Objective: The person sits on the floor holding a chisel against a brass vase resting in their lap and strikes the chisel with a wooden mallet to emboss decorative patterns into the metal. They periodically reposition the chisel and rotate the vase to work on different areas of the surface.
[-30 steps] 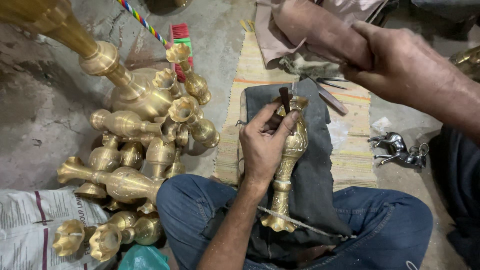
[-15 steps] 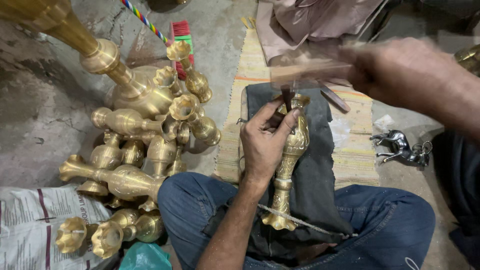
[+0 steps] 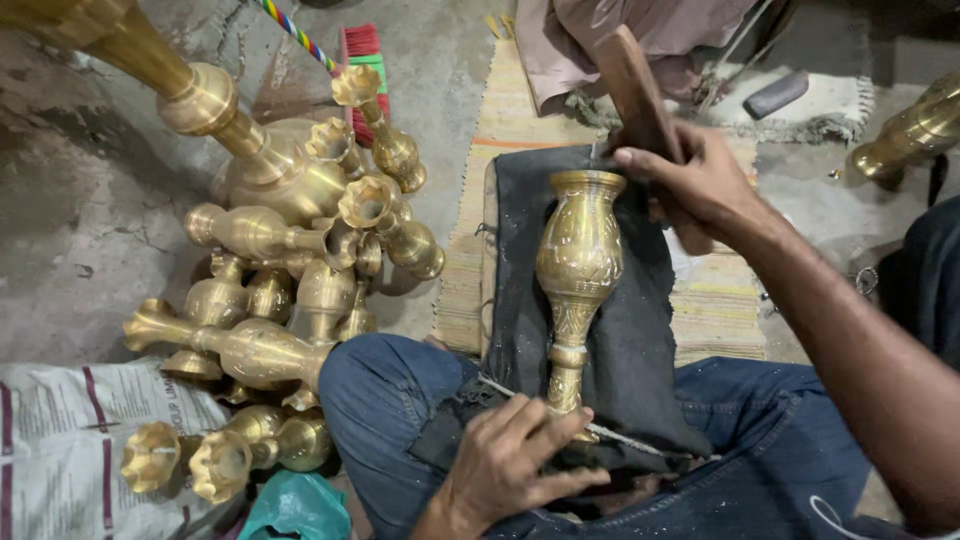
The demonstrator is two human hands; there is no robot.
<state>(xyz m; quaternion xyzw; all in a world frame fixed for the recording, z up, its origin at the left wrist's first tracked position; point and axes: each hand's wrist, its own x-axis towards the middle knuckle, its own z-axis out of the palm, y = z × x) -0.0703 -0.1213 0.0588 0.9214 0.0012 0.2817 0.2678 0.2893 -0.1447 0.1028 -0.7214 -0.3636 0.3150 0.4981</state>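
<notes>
Brass vase (image 3: 578, 262), partly engraved, on dark cloth (image 3: 630, 330): left hand (image 3: 510, 462) clamped on its foot, right hand (image 3: 690, 180) gripping wooden mallet (image 3: 632, 85); finished vases (image 3: 290, 260) piled beside.

The brass vase (image 3: 578, 262) has its foot hidden under the left hand (image 3: 510, 462). The wooden mallet (image 3: 634, 88) disappears into the right hand (image 3: 700, 180), its lower end unseen. At 2 o'clock a second brass piece (image 3: 915, 130) is cut off by the edge
</notes>
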